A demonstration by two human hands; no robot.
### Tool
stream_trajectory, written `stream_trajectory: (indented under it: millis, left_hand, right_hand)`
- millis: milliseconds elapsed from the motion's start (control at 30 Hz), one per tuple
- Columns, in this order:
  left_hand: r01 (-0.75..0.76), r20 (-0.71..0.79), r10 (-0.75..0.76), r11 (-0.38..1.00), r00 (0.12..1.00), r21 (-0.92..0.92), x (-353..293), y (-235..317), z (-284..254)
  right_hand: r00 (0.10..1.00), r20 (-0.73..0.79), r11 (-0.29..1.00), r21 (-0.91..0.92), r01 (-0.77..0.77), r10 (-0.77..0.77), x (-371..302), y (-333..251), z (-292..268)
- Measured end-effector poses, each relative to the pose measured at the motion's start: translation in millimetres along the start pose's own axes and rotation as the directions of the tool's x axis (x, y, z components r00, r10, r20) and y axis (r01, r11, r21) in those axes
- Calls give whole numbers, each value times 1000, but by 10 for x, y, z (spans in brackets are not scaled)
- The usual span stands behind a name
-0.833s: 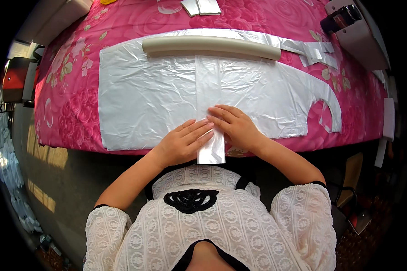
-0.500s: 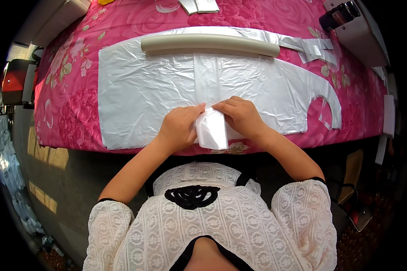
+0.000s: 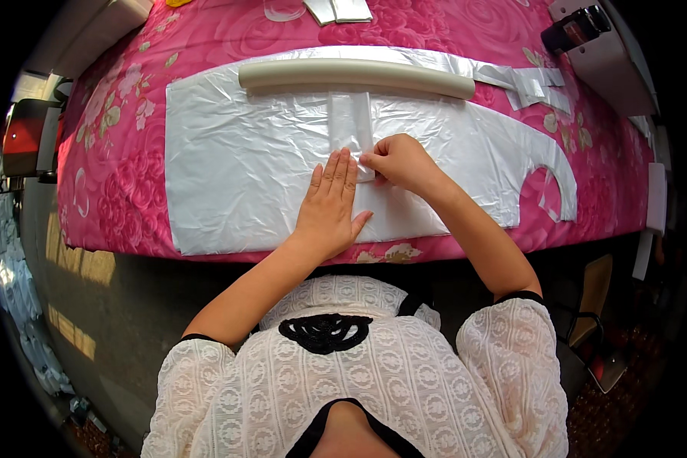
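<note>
A stack of thin silvery-white plastic aprons [image 3: 237,168] lies spread along the near side of the table, its curved armhole at the right. On its middle rests a narrow folded plastic piece [image 3: 349,122], with its near end under my hands. My left hand [image 3: 330,202] presses flat, fingers stretched out and tips on the folded piece's near end. My right hand [image 3: 401,162] pinches the right edge of that piece between thumb and bent fingers. A long pale roller tube [image 3: 355,75] lies across the aprons beyond both hands.
A pink rose-patterned cloth [image 3: 122,183] covers the table. Apron straps [image 3: 538,85] lie at the right. Small folded plastic packets [image 3: 337,11] sit at the far edge. A dark cylindrical object [image 3: 575,29] and a white box [image 3: 614,65] stand at the far right.
The near flap that hung toward me is folded away onto the aprons. My left hand has flattened out; my right hand has moved slightly farther away and pinches the piece's edge.
</note>
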State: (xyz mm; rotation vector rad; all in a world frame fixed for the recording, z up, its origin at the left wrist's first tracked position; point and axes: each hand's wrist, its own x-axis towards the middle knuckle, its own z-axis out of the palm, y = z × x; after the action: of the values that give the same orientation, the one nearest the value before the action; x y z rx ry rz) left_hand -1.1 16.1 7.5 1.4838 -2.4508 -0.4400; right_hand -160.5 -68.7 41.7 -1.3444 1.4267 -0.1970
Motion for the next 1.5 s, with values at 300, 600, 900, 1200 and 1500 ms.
stream_trajectory:
  millis: [300, 600, 900, 1200, 1500]
  left_hand:
    - [-114, -116, 105, 991, 988, -73, 102, -187, -153]
    - [-299, -298, 282, 954, 912, -11, 192, -343, -147]
    - [-466, -186, 432, 858, 882, -217, -226, -246, -391]
    - [-49, -37, 42, 968, 998, -248, -205, -255, -257]
    - [458, 136, -487, 639, 863, -618, 138, -195, -332]
  right_hand:
    - [520, 40, 328, -733, 595, -853, 12, 333, 40]
    - [589, 132, 412, -593, 692, -797, 113, 228, -179]
    - [456, 99, 331, -558, 761, -884, -352, 521, 161]
    - [839, -130, 828, -301, 474, -528, -368, 429, 191]
    - [996, -51, 963, -266, 52, -68, -87, -15, 51]
